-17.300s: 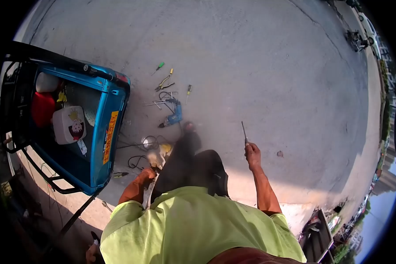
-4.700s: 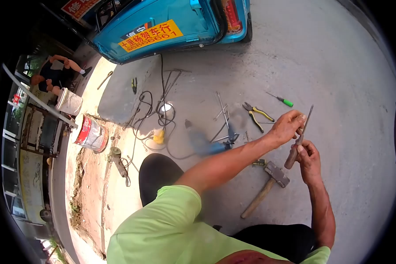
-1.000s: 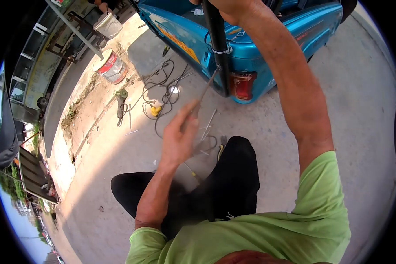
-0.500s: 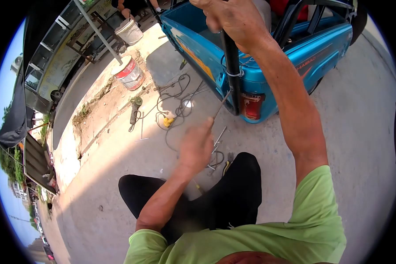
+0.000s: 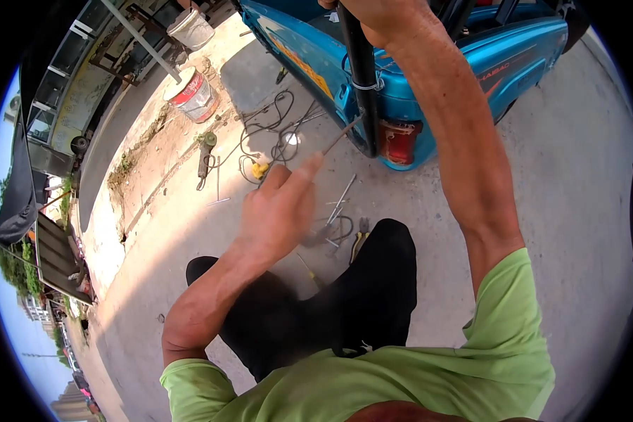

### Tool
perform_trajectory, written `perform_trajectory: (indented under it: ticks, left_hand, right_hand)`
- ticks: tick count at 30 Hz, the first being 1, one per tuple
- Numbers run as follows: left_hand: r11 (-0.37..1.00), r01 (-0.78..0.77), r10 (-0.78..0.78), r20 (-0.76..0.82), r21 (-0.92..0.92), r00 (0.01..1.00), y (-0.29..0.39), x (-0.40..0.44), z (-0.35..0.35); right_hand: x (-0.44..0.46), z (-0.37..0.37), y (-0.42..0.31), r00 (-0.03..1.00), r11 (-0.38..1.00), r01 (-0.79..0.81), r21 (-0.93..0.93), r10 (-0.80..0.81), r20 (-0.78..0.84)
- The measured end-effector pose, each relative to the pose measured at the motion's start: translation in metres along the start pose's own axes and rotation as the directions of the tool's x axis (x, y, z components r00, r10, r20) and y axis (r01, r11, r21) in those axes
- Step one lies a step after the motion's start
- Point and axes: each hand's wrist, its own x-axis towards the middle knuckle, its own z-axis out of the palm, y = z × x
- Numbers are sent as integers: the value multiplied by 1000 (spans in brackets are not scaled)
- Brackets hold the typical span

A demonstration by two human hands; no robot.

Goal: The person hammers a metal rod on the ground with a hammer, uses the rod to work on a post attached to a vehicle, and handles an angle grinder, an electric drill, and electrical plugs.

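1. Bent at the elbow, with the left hand (image 5: 280, 211) raised above the ground, in front of the knees (image 5: 394, 246), and somewhat blurred.
2. Stretched far forward on the right arm, with the right hand (image 5: 390, 20) at the top edge of the view, over the upper part of the bar (image 5: 362, 67).
3. Closed, on the left, around one screwdriver (image 5: 341, 138), with its handle mostly hidden and its shaft slanting up to the bar, below the wire tie (image 5: 367, 86); cannot tell if touching at the tip.
4. Mostly cut off, on the right, at the fingers; cannot tell how tightly closed.
5. Behind the bar, one blue cart (image 5: 401, 95) with one red light (image 5: 399, 143) in view.
6. On the ground, two buckets (image 5: 194, 100), one grinder (image 5: 205, 151), one yellow plug (image 5: 259, 170) among cords (image 5: 283, 130), and, beside a knee, one pair of pliers (image 5: 359, 239).
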Motion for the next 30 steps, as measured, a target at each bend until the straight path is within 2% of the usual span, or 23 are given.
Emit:
perform_trajectory:
  ticks: [2,4,5,6,7,8,9,10,12,13,15,17,19,20,21,22,23,24,25,27,28,29,30]
  left_hand:
    - [995,5,-6,-5,-96,1000,-3,2,0]
    - [944,56,-53,17,-324,998,-7,2,7]
    - [841,207,-161,133,-501,978,-7,5,5]
    - [686,362,-265,246,-631,932,-7,8,2]
    - [368,604,-367,486,-707,793,-2,17,-17]
    - [-9,761,-365,711,-648,601,2,20,-27]
    - [-117,748,-350,732,-654,585,-4,18,-19]
    - [-235,728,-276,763,-644,585,-12,15,-15]
    - [-458,683,-98,796,-569,598,-30,12,-5]
    - [-554,636,-47,783,-537,620,-30,9,3]
    - [-546,642,-40,783,-537,621,-28,5,6]
    - [-492,658,-90,785,-570,613,-23,9,0]
    - [-136,726,-311,725,-674,615,-9,14,-7]
    - [50,743,-410,665,-667,624,-1,16,-10]
    - [267,735,-451,593,-624,667,2,18,-15]
    - [470,603,-412,444,-645,796,-4,16,-9]
    - [647,448,-336,296,-617,894,-12,12,-1]
    - [793,269,-219,155,-546,963,-16,8,5]
    - [896,237,-200,134,-375,971,-4,13,-8]
    - [967,160,-131,154,-198,979,-7,16,-16]
    - [987,117,-98,164,-107,982,-11,17,-17]
    - [984,137,-115,186,-111,976,-15,19,-18]
    - [980,152,-124,206,-129,971,-20,20,-17]
  right_hand:
    - [-4,4,-8,998,997,5,-82,-10,-63]
    - [-5,4,-14,996,996,-19,-87,11,-86]
    - [-6,4,-11,994,996,15,-90,-25,-108]
    - [-7,5,-8,990,994,49,-95,-61,-130]
    - [-10,8,-1,975,984,130,-120,-149,-167]
    - [-12,10,-1,974,986,124,-108,-142,-175]
    - [-14,11,-1,974,988,118,-95,-134,-184]
    - [-12,10,-13,985,998,31,-52,-39,-168]
    - [-11,6,-16,989,999,20,-33,-24,-144]
    - [-10,5,-6,985,994,99,-47,-104,-135]
    - [-12,5,2,975,983,165,-80,-175,-136]
    - [-11,8,-1,976,985,139,-102,-154,-154]
    - [-8,8,-11,985,994,49,-93,-63,-159]
    - [-8,9,-10,986,993,58,-105,-74,-153]
    - [-8,10,-10,986,991,67,-117,-84,-146]
    - [-11,10,-4,977,978,146,-149,-166,-132]
    - [-4,7,11,938,879,296,-374,-342,-62]
    - [3,4,27,859,687,419,-594,-512,14]
    - [8,4,35,751,454,481,-750,-655,85]
    - [9,2,37,853,636,370,-677,-522,-25]
    - [8,4,29,945,894,262,-364,-315,-92]
    - [6,6,23,994,996,84,0,-84,-71]
    - [5,7,19,995,997,78,-14,-79,-64]
